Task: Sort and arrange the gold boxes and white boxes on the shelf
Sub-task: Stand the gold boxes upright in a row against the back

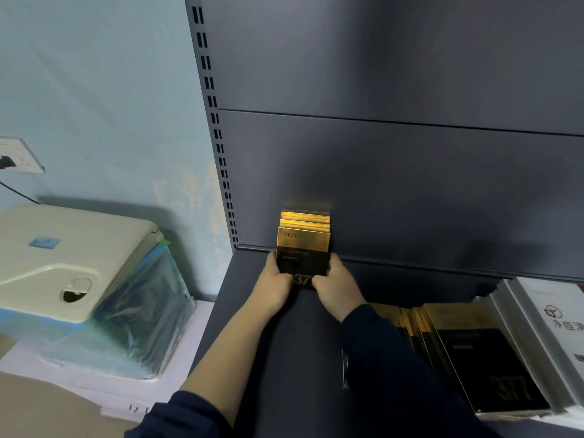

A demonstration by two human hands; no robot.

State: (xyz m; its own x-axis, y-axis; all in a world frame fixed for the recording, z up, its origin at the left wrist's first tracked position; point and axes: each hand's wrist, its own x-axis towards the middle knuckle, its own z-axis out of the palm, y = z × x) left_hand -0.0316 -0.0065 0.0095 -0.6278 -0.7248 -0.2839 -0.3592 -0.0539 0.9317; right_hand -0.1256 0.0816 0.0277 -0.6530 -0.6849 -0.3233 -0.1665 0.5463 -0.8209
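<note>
Left hand point(275, 282), right hand point(335, 284) grip gold boxes' point(303, 245) sides by shelf point(249, 314) rear

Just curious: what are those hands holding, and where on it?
The front gold box: left hand and right hand grip its lower side edges.

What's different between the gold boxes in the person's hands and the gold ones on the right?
The held gold boxes stand upright in a tight row by the back panel; the loose gold boxes lean over. The held gold boxes are gripped by the left hand and right hand; the loose gold boxes are in no hand and lie beside white boxes. Both show gold tops, black lower parts and 377.
</note>
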